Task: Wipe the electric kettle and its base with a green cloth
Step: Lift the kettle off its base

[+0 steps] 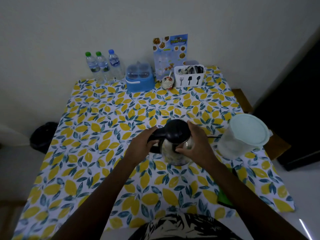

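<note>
Kettle [176,142] sits mid-worktop [103,153], on the lemon-print cloth, and I have both hands on it. My left hand [143,144] is wrapped around the black handle on its left side; my right hand [194,144] is clamped on the right of the body, fingers over the edge of the black lid, thumb low on the shiny wall. I can't make out the base under it; a dark cord [213,136] runs off to the right. The green cloth [224,196] lies on the worktop under my right forearm, well apart from the kettle. Just right of the kettle stands a clear tub [242,135] with a pale lid. Along the far edge are three bottles [103,66], a blue box [140,78], a small jar [167,82], a menu card [168,54] and a white cutlery caddy [189,76]
</note>
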Tool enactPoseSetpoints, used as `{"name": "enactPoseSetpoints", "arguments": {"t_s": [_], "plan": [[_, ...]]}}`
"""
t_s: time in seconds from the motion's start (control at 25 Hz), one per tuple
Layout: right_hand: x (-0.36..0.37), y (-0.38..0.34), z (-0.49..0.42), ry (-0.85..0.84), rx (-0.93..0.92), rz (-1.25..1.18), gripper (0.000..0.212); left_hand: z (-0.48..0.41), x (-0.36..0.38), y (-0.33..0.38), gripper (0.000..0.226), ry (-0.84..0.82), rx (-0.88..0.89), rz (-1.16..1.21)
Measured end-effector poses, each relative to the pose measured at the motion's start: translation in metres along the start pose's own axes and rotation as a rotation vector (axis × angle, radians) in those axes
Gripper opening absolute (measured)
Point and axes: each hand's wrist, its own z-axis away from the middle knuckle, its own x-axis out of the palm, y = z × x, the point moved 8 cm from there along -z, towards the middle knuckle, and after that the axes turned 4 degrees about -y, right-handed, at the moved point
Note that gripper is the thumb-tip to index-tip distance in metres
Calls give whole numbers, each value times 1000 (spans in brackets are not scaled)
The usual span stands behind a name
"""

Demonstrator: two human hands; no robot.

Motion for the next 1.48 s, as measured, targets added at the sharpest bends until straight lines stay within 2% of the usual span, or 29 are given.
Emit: {"name": "enactPoseSetpoints", "arguments": {"t_s": [0.12,0.28,0.36,0.48,0.6,0.72,0.84,0.96,1.04,1.12,1.24,1.32,1.4,1.48], "plan": [[36,-14,15,-67,-8,-53,106,31,-12,-21,46,-2,-34,-13],[69,-21,23,-118,1,-49,103,50,-13,-44,62,-12,-88,-19],[78,-20,23,-126,6,-28,102,54,-14,-48,56,6,-106,18],[82,-13,27,-120,-6,181,107,49,-13,-32,44,20,-114,45],[83,-4,37,-151,-30,389,103,28,-1,1,58,38,-103,-162],[81,-2,40,-164,-17,463,100,20,9,11,79,96,-229,-285],[84,0,39,-159,-7,460,101,20,8,16,69,146,-216,-296],[84,1,38,-168,-6,448,98,23,-5,18,54,210,-176,-124],[82,-4,39,-159,-20,440,94,33,-14,19,47,252,-135,140],[86,-14,44,-177,-59,351,93,46,-16,6,44,268,-176,450],[90,-20,49,-171,-67,260,91,67,-14,-28,64,317,-354,870],[89,-17,49,-159,-51,267,91,76,-21,-31,67,359,-392,854],[90,-16,49,-155,-48,280,91,80,-36,-21,54,394,-371,659],[90,-17,50,-148,-46,275,89,81,-52,-14,50,461,-337,464]]}}
